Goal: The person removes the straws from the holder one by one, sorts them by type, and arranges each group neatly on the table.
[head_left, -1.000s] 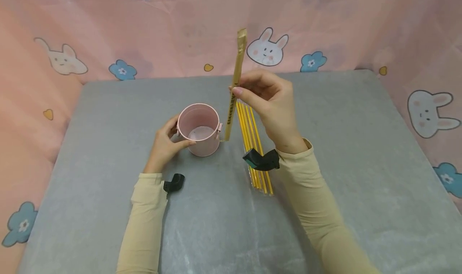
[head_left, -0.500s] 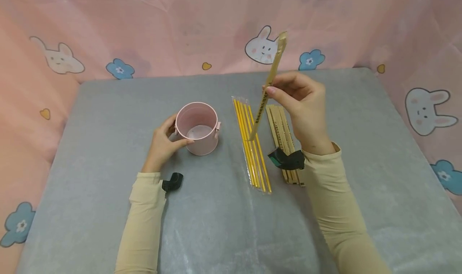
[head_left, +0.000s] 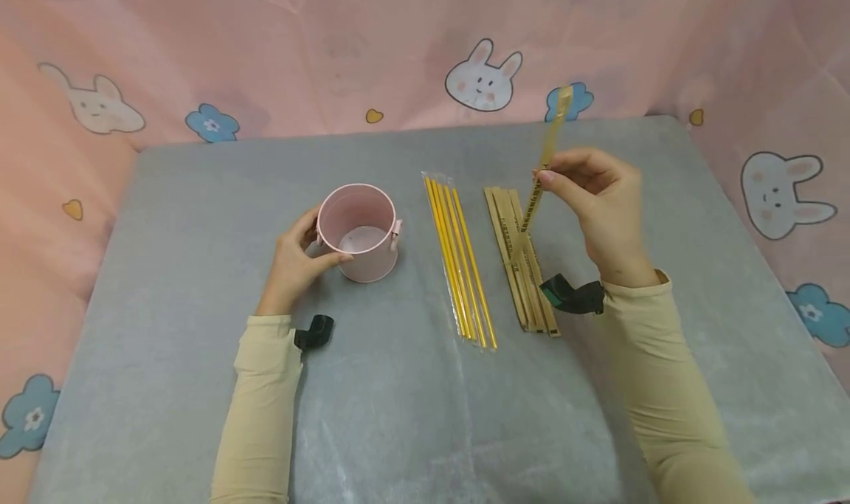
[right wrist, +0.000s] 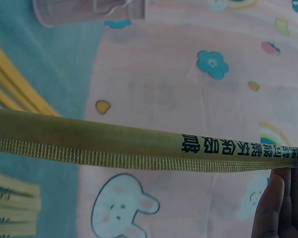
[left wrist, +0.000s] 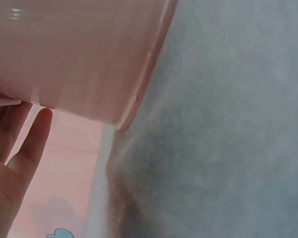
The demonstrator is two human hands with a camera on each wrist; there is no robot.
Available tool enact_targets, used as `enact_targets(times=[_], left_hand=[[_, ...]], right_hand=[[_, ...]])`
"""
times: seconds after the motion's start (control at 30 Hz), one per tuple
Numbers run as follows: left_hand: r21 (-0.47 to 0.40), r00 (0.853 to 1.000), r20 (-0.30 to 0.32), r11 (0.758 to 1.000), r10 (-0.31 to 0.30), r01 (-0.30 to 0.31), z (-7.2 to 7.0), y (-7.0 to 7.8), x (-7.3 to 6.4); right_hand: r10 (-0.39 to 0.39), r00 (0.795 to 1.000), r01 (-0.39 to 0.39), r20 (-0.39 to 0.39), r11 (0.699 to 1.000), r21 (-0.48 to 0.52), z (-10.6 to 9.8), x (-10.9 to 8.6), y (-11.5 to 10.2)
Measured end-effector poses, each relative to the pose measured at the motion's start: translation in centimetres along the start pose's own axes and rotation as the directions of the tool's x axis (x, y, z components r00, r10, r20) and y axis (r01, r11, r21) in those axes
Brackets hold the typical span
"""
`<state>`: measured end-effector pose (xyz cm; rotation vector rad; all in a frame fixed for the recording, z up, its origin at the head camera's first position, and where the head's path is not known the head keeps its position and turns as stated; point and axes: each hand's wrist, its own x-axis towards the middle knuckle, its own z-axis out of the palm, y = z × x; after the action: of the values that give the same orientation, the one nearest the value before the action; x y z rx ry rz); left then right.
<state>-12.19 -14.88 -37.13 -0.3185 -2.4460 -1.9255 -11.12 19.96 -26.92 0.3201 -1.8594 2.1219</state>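
My right hand [head_left: 600,209] pinches a paper-wrapped straw [head_left: 551,139] between thumb and fingers, its crimped top end up and its lower end tilted left. Dark printed characters run along the tan wrapper, plain in the right wrist view. In the head view the straw overlaps several more paper-wrapped straws [head_left: 536,305] lying side by side on the table. My left hand [head_left: 294,264] holds a small pink bucket [head_left: 369,269] by its left side, thumb at the rim. Nothing but its bare bottom shows inside. The left wrist view has the bucket wall [left wrist: 79,54] close up.
Several yellow straws [head_left: 460,260] in clear wrappers lie between the bucket and the paper-wrapped ones. Grey cloth covers the table [head_left: 398,415]. A pink curtain [head_left: 319,54] with rabbits and flowers stands along the back and sides.
My right hand has carried the paper-wrapped straw rightward from beside the bucket, past the yellow straws, to over the paper-wrapped ones. My left hand stays on the bucket.
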Motion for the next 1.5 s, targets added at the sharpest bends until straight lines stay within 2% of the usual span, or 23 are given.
enact_targets(times=[0.37,0.63,0.73,0.83,0.9,1.0,1.1,1.2,1.33,1.5], left_hand=[[-0.007,1.0,-0.007,1.0,0.019,-0.019,-0.1,0.3,0.4],[-0.019,1.0,-0.019,1.0,0.023,-0.024,-0.2,0.3,0.5],[-0.016,0.999,-0.023,1.0,0.025,-0.025,-0.2,0.3,0.5],[-0.007,0.999,-0.02,1.0,0.026,-0.026,-0.3,0.3,0.5],[-0.002,0.999,-0.019,1.0,0.026,-0.026,-0.3,0.2,0.4],[0.0,1.0,-0.016,1.0,0.026,-0.026,-0.2,0.1,0.4],[-0.01,1.0,-0.016,1.0,0.023,-0.023,-0.1,0.0,0.3],[-0.016,1.0,-0.018,1.0,0.019,-0.019,-0.1,-0.1,0.3],[-0.01,1.0,-0.014,1.0,0.016,-0.016,-0.1,-0.1,0.2],[-0.002,1.0,-0.01,1.0,0.014,-0.014,0.0,-0.2,0.1]], right_hand=[[0.061,0.998,-0.061,0.0,0.998,-0.021,-3.2,-0.5,0.3],[0.194,0.98,-0.188,0.046,0.976,-0.109,-4.7,-0.5,0.6],[0.255,0.965,-0.241,0.059,0.954,-0.18,-5.1,-0.5,1.0],[0.321,0.945,-0.293,0.06,0.915,-0.277,-5.7,-0.4,1.6],[0.366,0.929,-0.325,0.055,0.878,-0.353,-6.2,-0.4,2.3],[0.432,0.901,-0.367,0.037,0.806,-0.464,-6.9,-0.4,3.5],[0.491,0.871,-0.409,0.031,0.759,-0.507,-7.6,-0.4,4.8],[0.53,0.847,-0.447,0.034,0.745,-0.495,-8.1,-0.3,5.8],[0.556,0.83,-0.483,0.03,0.746,-0.459,-8.5,-0.3,6.8],[0.589,0.808,-0.516,0.016,0.721,-0.463,-8.8,-0.3,8.0]])
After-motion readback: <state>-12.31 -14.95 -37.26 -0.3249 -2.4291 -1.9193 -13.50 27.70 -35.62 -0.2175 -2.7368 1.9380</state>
